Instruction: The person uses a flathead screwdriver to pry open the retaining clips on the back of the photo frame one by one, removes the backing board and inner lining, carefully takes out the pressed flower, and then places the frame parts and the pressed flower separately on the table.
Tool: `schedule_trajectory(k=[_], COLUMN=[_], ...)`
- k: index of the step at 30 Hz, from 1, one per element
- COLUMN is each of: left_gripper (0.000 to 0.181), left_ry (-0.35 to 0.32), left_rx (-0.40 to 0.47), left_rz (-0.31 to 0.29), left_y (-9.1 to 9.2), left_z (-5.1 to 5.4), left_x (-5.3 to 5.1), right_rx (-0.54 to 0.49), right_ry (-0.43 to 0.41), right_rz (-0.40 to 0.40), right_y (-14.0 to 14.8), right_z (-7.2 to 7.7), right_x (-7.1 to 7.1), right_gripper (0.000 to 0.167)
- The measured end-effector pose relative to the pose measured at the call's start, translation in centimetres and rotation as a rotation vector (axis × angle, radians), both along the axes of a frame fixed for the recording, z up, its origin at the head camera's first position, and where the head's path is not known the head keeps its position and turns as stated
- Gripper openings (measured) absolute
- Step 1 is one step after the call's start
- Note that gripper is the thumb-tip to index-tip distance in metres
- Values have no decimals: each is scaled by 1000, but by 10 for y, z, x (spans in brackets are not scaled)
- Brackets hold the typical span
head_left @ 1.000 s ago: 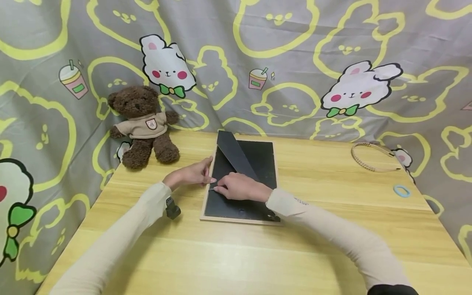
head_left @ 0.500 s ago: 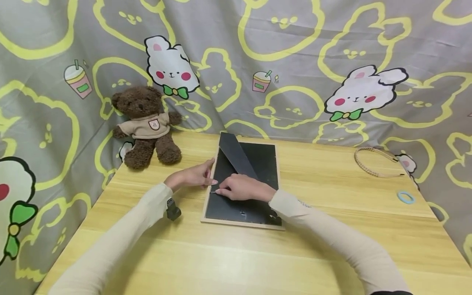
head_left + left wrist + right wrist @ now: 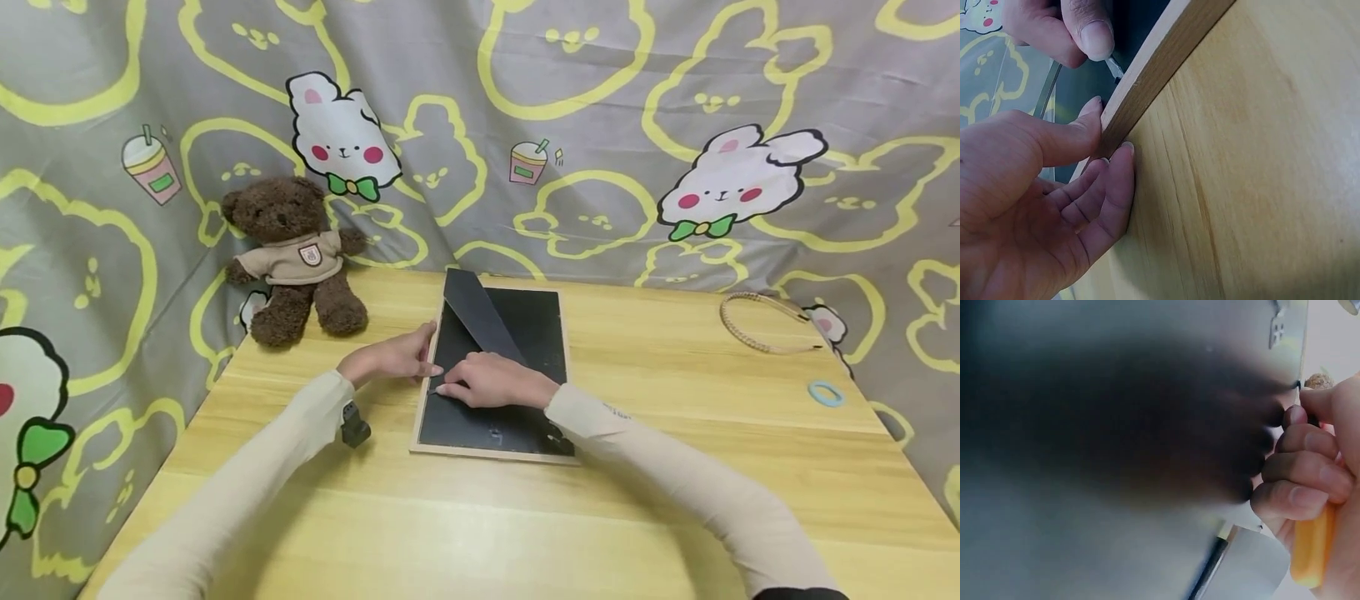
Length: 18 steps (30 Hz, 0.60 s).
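The picture frame (image 3: pixel 465 423) lay face down on the tabletop (image 3: pixel 667 358), where I pinched its side with my left hand (image 3: pixel 393 358), probably to steady it while my right hand (image 3: pixel 491 382) gripped a yellow-handled tool (image 3: pixel 1311 553).

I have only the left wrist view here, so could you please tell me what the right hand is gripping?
Observer: The right wrist view shows the right hand curled round a yellow handle.
Operator: Thank you; what crosses the far part of the wooden frame?
Observer: In the head view, a dark strip slants across it toward its far left corner.
Operator: And is anything on the far left of the table?
Observer: Yes, the head view shows a brown teddy bear sitting there.
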<state>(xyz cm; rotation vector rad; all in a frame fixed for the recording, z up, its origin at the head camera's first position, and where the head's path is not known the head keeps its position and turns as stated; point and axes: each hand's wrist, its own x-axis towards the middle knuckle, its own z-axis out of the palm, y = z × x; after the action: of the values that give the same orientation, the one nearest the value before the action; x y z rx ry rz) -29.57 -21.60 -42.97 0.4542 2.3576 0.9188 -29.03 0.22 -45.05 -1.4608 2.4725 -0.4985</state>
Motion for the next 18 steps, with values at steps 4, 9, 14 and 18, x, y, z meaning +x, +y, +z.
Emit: schedule_trajectory(k=[4, 9, 14, 18], left_gripper=[96, 96, 94, 93], left_ry=[11, 21, 22, 11], left_rx=[8, 35, 37, 32], left_rz=[17, 34, 25, 33], left_y=[-1, -6, -10, -11], left_z=[3, 5, 7, 8], left_x=[-3, -6, -5, -4], right_rx=[-16, -32, -33, -21], right_ry=[9, 23, 23, 21], right_rz=[12, 23, 24, 16], right_y=[0, -3, -6, -9], right_z=[1, 4, 5, 2], right_x=[-4, -6, -4, -3], right_gripper=[32, 32, 33, 33])
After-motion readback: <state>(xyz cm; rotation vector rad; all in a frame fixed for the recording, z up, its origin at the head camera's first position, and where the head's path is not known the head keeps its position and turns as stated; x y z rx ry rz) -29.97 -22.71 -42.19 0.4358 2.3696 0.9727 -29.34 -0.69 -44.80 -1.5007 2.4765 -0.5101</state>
